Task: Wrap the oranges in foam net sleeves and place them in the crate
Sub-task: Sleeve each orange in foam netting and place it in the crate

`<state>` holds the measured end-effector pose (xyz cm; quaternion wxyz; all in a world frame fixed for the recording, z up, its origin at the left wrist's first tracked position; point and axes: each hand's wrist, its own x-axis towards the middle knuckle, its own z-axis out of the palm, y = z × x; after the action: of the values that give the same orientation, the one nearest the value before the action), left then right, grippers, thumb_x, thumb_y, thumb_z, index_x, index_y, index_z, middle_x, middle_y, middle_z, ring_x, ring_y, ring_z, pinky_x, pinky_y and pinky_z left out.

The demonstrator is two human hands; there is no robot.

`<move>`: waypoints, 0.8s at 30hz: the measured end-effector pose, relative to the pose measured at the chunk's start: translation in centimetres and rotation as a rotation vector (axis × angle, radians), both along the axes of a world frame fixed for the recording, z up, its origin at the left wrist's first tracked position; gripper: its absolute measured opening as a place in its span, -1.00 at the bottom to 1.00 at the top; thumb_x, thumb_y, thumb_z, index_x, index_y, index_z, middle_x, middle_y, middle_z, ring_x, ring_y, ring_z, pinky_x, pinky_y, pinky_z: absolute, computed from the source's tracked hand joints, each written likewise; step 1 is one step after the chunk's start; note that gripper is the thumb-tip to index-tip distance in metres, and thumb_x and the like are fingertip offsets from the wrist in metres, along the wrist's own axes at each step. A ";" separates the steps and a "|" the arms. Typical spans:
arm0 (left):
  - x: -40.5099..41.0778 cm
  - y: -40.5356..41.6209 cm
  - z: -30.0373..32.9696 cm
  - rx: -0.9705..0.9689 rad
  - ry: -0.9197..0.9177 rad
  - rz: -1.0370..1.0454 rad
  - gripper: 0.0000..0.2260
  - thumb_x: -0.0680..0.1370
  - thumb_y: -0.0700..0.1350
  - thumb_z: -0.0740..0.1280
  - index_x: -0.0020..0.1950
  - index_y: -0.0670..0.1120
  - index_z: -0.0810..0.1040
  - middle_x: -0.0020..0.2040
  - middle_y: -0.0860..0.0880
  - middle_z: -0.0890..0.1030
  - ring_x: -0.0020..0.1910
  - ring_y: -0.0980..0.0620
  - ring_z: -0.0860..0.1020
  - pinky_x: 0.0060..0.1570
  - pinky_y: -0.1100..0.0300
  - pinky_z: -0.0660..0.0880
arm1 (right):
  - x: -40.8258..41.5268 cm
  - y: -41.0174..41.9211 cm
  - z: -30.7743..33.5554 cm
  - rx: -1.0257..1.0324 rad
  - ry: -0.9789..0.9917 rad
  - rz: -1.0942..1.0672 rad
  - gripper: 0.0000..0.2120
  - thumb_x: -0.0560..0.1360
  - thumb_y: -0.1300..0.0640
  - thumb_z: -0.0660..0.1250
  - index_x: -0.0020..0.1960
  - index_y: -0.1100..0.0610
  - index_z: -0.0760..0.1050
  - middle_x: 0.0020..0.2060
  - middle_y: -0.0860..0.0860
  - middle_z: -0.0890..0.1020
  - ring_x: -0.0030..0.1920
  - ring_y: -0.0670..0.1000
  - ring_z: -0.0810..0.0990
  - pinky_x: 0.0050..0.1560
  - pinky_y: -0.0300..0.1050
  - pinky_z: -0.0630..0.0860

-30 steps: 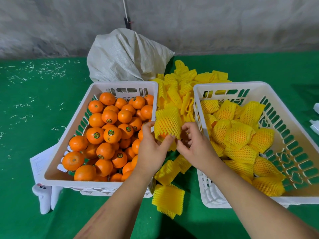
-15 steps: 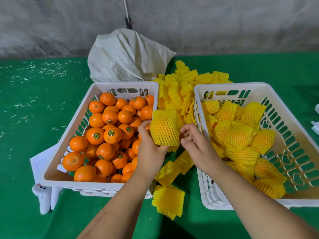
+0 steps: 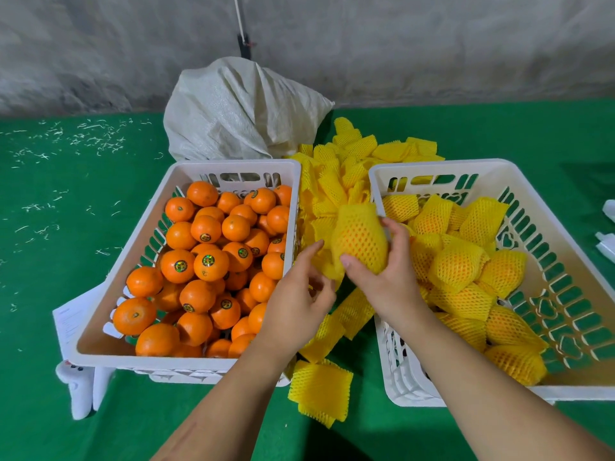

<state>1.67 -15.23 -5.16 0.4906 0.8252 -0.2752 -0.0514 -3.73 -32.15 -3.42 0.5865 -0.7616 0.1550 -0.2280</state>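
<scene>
Right hand (image 3: 386, 274) fingers curled, gripping; left hand (image 3: 299, 304) loosely open

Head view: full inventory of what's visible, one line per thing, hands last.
left crate: one, white, on the table's left side, holding the bare oranges
bare oranges: dozens, orange, several with round stickers, piled in the left crate
right crate: one, white, on the right, part full
wrapped oranges: roughly a dozen, in yellow net, in the right crate
empty sleeves: a loose heap, yellow, between and behind the crates
sack: one, off-white, behind the left crate
table cover: green, with pale shreds at far left
held orange: one, in yellow net, above the gap between the crates
left hand: holds nothing, beside the held orange
right hand: grips the held orange
</scene>
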 end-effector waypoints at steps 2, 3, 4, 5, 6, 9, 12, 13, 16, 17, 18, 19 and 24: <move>0.6 1.0 0.3 -0.117 0.051 0.057 -0.52 0.66 -0.05 0.36 0.56 0.14 0.35 0.06 0.17 0.61 0.10 0.11 0.61 0.04 0.31 0.54 | 0.2 -0.8 -0.1 0.144 -0.109 -0.270 -0.01 0.40 -0.20 0.56 0.57 -0.29 -0.05 0.43 -0.47 0.22 0.34 -0.33 0.43 0.08 -0.35 0.58; 1.5 1.8 0.3 -0.111 0.001 0.135 -0.57 0.66 -0.04 0.36 0.53 0.12 0.41 0.14 0.18 0.61 0.19 0.12 0.58 0.16 0.22 0.53 | 0.3 -1.1 -0.1 0.211 -0.107 -0.378 0.09 0.42 -0.18 0.56 0.61 -0.27 -0.19 0.57 -0.31 0.10 0.47 -0.17 0.38 0.22 -0.25 0.55; 2.8 2.8 0.2 -0.030 -0.102 0.240 -0.59 0.65 -0.02 0.35 0.51 0.09 0.44 0.23 0.13 0.60 0.27 0.10 0.54 0.26 0.07 0.51 | 0.5 -1.2 -0.1 0.239 -0.066 -0.442 0.16 0.42 -0.19 0.55 0.62 -0.24 -0.30 0.63 -0.16 -0.05 0.56 0.01 0.27 0.34 -0.15 0.49; 4.3 4.0 -0.1 0.122 -0.202 0.346 -0.56 0.64 0.00 0.35 0.52 0.05 0.44 0.33 0.04 0.56 0.36 0.00 0.49 0.37 -0.07 0.44 | 0.7 -1.3 -0.3 0.217 -0.027 -0.460 0.18 0.43 -0.20 0.53 0.62 -0.20 -0.35 0.63 -0.09 -0.15 0.60 0.11 0.15 0.42 -0.08 0.40; 5.6 5.3 -0.4 0.334 -0.233 0.436 -0.50 0.63 0.04 0.34 0.57 0.04 0.38 0.45 -0.05 0.49 0.46 -0.11 0.40 0.47 -0.16 0.32 | 0.9 -1.2 -0.6 0.159 -0.016 -0.445 0.14 0.47 -0.17 0.52 0.62 -0.18 -0.34 0.63 -0.09 -0.19 0.62 0.12 0.07 0.47 -0.08 0.32; 8.0 8.8 -1.6 0.903 -0.061 0.471 -0.19 0.57 0.14 0.40 0.70 0.17 0.01 0.67 -0.19 0.06 0.62 -0.32 0.08 0.54 -0.29 0.14 | 1.0 -0.6 -1.4 -0.213 -0.003 -0.268 -0.12 0.54 0.03 0.45 0.64 -0.13 -0.05 0.62 -0.10 -0.07 0.61 0.10 0.02 0.44 -0.20 0.21; 9.0 10.5 -2.6 0.928 -0.071 0.482 -0.10 0.55 0.03 0.48 0.70 0.15 -0.05 0.56 -0.26 0.17 0.48 -0.40 0.25 0.39 -0.27 0.37 | 1.2 0.6 -2.5 -0.887 0.220 0.021 -0.57 0.56 -0.06 0.31 0.42 -0.06 0.43 0.59 0.07 0.15 0.56 0.19 0.09 0.49 0.22 0.29; 9.2 10.6 -2.5 0.899 -0.075 0.518 -0.14 0.55 0.04 0.50 0.70 0.11 0.02 0.49 -0.28 0.25 0.41 -0.40 0.32 0.35 -0.27 0.42 | 1.3 1.1 -3.0 -0.986 0.334 0.182 -0.65 0.57 -0.07 0.28 0.33 -0.06 0.51 0.61 0.07 0.12 0.57 0.19 0.04 0.49 0.32 0.25; 9.0 10.3 -2.1 0.827 -0.076 0.506 -0.26 0.53 0.14 0.53 0.62 0.04 0.28 0.40 -0.27 0.32 0.34 -0.38 0.41 0.27 -0.25 0.50 | 1.5 1.4 -4.5 -0.949 0.845 0.570 -0.67 0.62 -0.04 0.26 0.37 -0.10 0.51 0.64 -0.01 -0.29 0.61 0.20 -0.29 0.56 0.35 -0.17; 8.7 10.1 -1.9 0.763 -0.072 0.495 -0.27 0.52 0.14 0.54 0.61 0.04 0.31 0.40 -0.26 0.32 0.35 -0.37 0.40 0.26 -0.23 0.50 | 1.7 1.3 -4.8 -1.001 1.006 0.613 -0.61 0.63 -0.01 0.26 0.45 -0.10 0.46 0.61 -0.01 -0.39 0.61 0.22 -0.35 0.56 0.30 -0.24; 8.3 9.9 -1.8 0.670 -0.071 0.491 -0.28 0.52 0.13 0.55 0.60 0.03 0.32 0.41 -0.25 0.31 0.37 -0.34 0.39 0.29 -0.19 0.49 | 1.8 1.2 -5.1 -1.065 1.102 0.622 -0.56 0.64 0.02 0.26 0.51 -0.09 0.39 0.59 -0.01 -0.44 0.60 0.22 -0.38 0.56 0.26 -0.25; 7.9 9.5 -1.5 0.556 -0.075 0.490 -0.28 0.52 0.12 0.55 0.60 0.03 0.33 0.43 -0.22 0.31 0.40 -0.28 0.37 0.33 -0.12 0.47 | 2.0 1.2 -5.3 -1.116 1.137 0.621 -0.52 0.64 0.03 0.25 0.56 -0.09 0.33 0.58 -0.01 -0.46 0.60 0.21 -0.38 0.57 0.23 -0.24; 5.0 5.6 1.0 0.062 -0.035 0.387 -0.25 0.52 0.36 0.38 0.61 0.08 0.26 0.43 0.07 0.27 0.33 0.28 0.24 0.23 0.52 0.21 | 3.1 1.5 -5.0 -1.028 1.031 0.547 -0.40 0.66 0.05 0.21 0.65 0.04 0.10 0.65 -0.08 -0.28 0.63 0.17 -0.26 0.61 0.19 -0.12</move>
<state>6.64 -9.68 -4.18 0.4608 0.8782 -0.1184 0.0496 -0.67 -30.67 -8.47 0.0490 -0.9589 0.0893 0.2647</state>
